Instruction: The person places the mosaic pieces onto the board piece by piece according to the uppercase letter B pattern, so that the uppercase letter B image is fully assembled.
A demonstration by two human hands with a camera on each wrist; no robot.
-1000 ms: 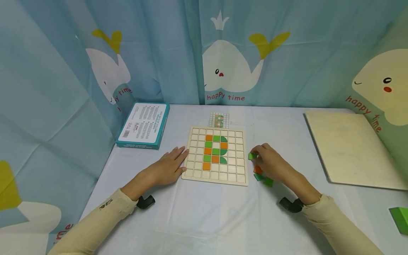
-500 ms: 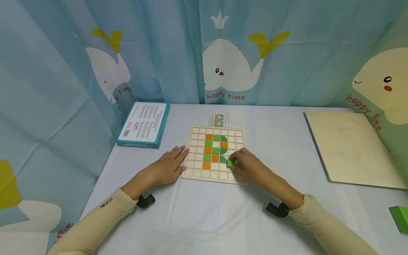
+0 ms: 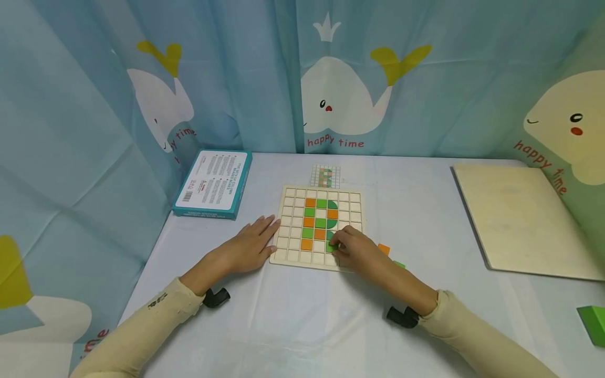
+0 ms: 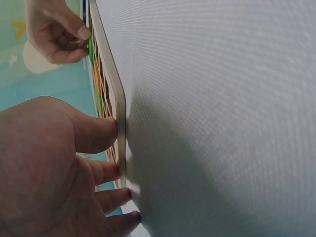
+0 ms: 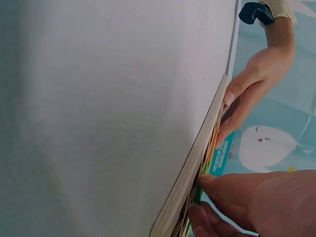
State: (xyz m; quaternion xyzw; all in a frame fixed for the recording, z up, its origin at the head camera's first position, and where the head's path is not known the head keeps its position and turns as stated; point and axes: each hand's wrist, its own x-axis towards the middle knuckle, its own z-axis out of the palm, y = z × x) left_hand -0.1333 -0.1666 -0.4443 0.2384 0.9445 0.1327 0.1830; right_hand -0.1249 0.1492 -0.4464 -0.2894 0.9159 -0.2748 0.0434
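A wooden grid board (image 3: 287, 257) lies on the table, with orange, green and dark green tiles set in its middle columns. My right hand (image 3: 361, 253) is over the board's lower right part and pinches a green square tile (image 3: 330, 247) at a cell just below a dark green curved tile. In the left wrist view the same green tile (image 4: 91, 50) shows between thumb and fingers. Outstretched fingers of my left hand (image 3: 248, 247) rest against the board's left edge; in the left wrist view its thumb (image 4: 101, 134) touches the rim.
A pattern card (image 3: 325, 177) lies behind the board. Right of it, an orange tile (image 3: 384, 249) and a green tile (image 3: 399, 264) lie partly behind my right arm. A teal box (image 3: 212, 184) is at the back left, a wooden panel (image 3: 524, 220) and a green block (image 3: 592, 324) at the right.
My right hand has carried the green tile from the loose pieces leftward onto the board, down to a cell beneath the dark green curved tile. My left hand has stayed in place.
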